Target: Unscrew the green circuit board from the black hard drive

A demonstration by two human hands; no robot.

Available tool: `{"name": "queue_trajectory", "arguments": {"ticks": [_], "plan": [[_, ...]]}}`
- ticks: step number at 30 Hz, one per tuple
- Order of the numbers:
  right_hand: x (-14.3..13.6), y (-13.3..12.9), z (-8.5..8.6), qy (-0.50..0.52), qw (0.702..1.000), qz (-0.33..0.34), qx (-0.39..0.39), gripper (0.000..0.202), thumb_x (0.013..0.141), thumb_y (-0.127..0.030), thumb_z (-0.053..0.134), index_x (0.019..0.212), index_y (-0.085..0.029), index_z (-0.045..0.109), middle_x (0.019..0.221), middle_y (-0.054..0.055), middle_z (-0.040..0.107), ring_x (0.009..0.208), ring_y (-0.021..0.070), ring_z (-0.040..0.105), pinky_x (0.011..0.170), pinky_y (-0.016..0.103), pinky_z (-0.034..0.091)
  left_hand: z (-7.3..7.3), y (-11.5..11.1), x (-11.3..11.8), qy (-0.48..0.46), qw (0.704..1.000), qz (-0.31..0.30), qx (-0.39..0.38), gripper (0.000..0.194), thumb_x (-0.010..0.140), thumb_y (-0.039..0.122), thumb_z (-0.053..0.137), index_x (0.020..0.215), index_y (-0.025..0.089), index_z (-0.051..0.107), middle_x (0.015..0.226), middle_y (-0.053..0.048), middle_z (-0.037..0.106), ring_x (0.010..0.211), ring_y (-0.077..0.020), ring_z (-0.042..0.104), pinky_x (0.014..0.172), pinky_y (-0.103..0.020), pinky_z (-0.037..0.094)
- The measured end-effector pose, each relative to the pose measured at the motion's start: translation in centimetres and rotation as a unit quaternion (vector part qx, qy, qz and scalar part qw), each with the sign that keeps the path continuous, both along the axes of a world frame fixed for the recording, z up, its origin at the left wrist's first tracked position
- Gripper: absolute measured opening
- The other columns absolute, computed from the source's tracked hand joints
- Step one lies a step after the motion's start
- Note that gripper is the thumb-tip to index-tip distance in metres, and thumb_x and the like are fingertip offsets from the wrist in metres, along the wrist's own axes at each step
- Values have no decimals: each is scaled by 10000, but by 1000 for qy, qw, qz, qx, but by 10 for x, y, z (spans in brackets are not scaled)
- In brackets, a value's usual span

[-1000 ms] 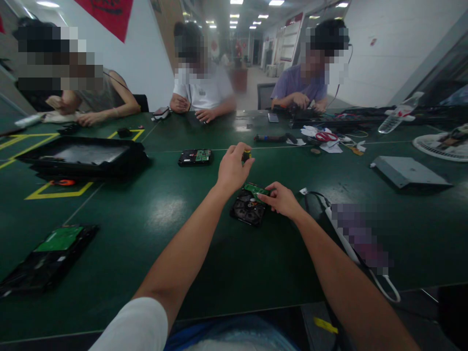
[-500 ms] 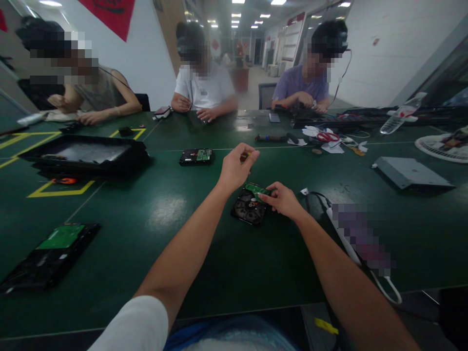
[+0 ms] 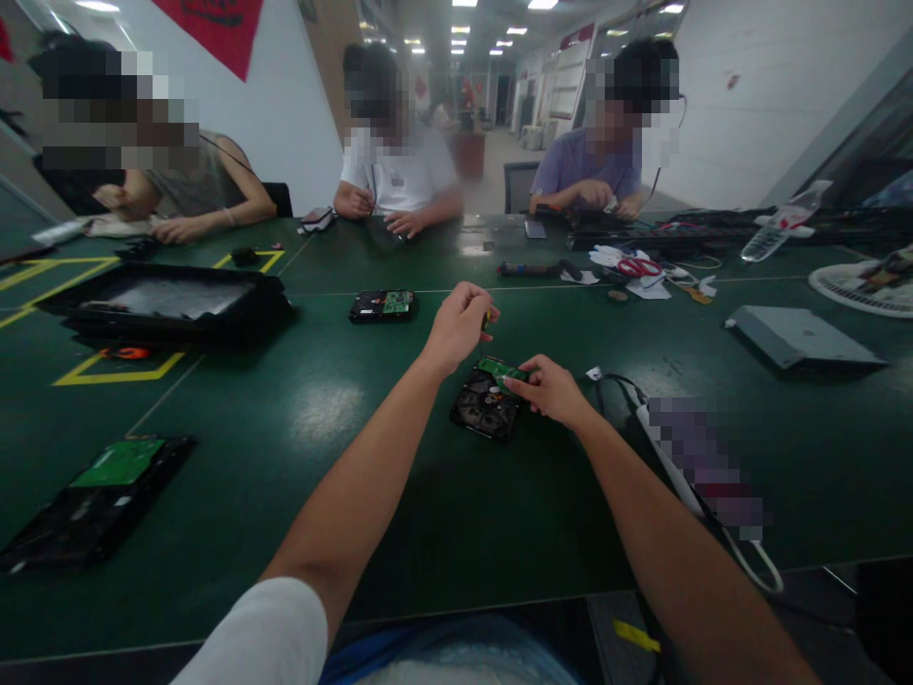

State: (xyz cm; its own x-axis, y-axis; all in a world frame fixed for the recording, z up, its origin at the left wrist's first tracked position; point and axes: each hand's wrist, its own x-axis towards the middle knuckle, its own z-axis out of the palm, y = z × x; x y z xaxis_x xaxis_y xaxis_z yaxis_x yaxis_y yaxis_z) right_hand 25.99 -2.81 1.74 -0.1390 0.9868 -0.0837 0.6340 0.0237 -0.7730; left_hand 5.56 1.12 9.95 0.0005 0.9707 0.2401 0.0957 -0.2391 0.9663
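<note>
A hard drive (image 3: 488, 407) lies on the green table in front of me, its green circuit board (image 3: 495, 367) at the far side facing up. My left hand (image 3: 460, 326) is closed around a small screwdriver (image 3: 486, 322) with a yellow and dark handle. The thin shaft points down to the far edge of the board; its tip is too small to make out. My right hand (image 3: 548, 388) grips the drive's right edge, thumb lying over the board.
Other hard drives lie at the near left (image 3: 100, 504) and farther back (image 3: 382, 305). A black tray (image 3: 171, 295) stands left. To the right are a power strip (image 3: 670, 461), a grey metal box (image 3: 806, 335) and red scissors (image 3: 640, 267). Three people sit across the table.
My left fingers have turned around the screwdriver handle, so more of it shows. My right hand and the hard drive have stayed in place.
</note>
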Motion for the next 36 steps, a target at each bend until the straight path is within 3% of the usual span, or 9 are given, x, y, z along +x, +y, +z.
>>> {"name": "queue_trajectory", "arguments": {"ticks": [7,14,22,30,36], "plan": [[1,1,-4,3,1000,-1,6,428,877,-553,774,1090,-235,582,665,-55,648,474,105,597,412,207,397,4,-1,-5,17,1000,4,17,162,953,247,539,852,218,662,933,-53,679,807,-156,636,524,-196,565],[2,2,-5,2,1000,2,5,425,878,-558,770,1079,-239,575,652,-59,637,472,108,599,411,208,393,9,-9,1,-64,994,-72,-46,110,980,260,483,939,223,578,851,-46,700,808,-170,688,571,-256,606],[2,1,-4,0,1000,7,11,422,886,-558,761,1086,-236,575,659,-58,647,474,104,601,405,199,385,10,-6,-5,-2,999,-41,-9,183,920,272,546,797,208,666,888,-59,675,821,-165,645,538,-200,550],[2,2,-5,9,1000,1,4,436,874,-549,784,1084,-227,577,660,-55,650,468,97,593,409,195,398,13,-12,-3,-85,990,-85,-70,115,893,302,571,888,195,612,811,-55,698,760,-164,661,549,-218,521],[2,1,-5,9,1000,1,10,433,882,-549,778,1091,-231,572,678,-51,661,477,98,603,410,193,394,13,-7,-11,-2,999,-45,-6,215,863,312,566,736,183,682,876,-66,670,783,-162,617,525,-203,475]]}}
